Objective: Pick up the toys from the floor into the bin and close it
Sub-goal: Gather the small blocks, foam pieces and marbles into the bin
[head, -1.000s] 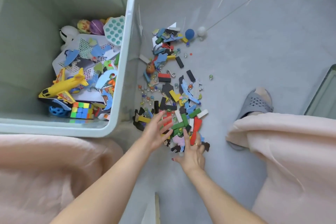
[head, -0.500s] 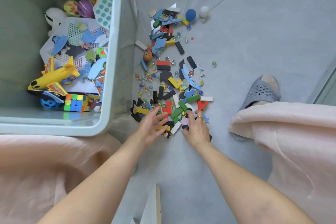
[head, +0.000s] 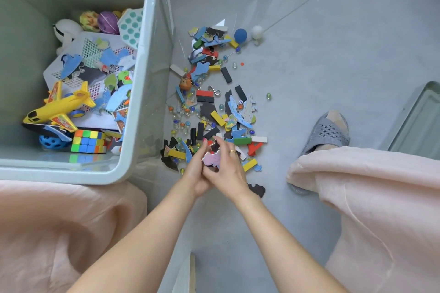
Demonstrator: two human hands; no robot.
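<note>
A pale green bin (head: 142, 93) stands open at the left, holding a yellow toy plane (head: 59, 106), a colour cube (head: 88, 141), balls and puzzle pieces. To its right a scatter of small toys (head: 214, 102) covers the grey floor: coloured blocks, puzzle pieces, marbles, a blue ball (head: 240, 35) and a white ball (head: 257, 31). My left hand (head: 196, 169) and right hand (head: 226, 171) are cupped together at the near end of the scatter, closed on a bunch of puzzle pieces (head: 212, 158), a pink one on top.
My knees in pink cloth fill the lower left and right corners. A foot in a grey slipper (head: 326, 133) rests on the floor at the right. A clear lid edge (head: 419, 116) lies at the far right. A black puzzle piece (head: 257, 190) lies by my right wrist.
My two hands have come together from apart and scooped up a bunch of pieces from the near end of the scatter. The view has shifted slightly.
</note>
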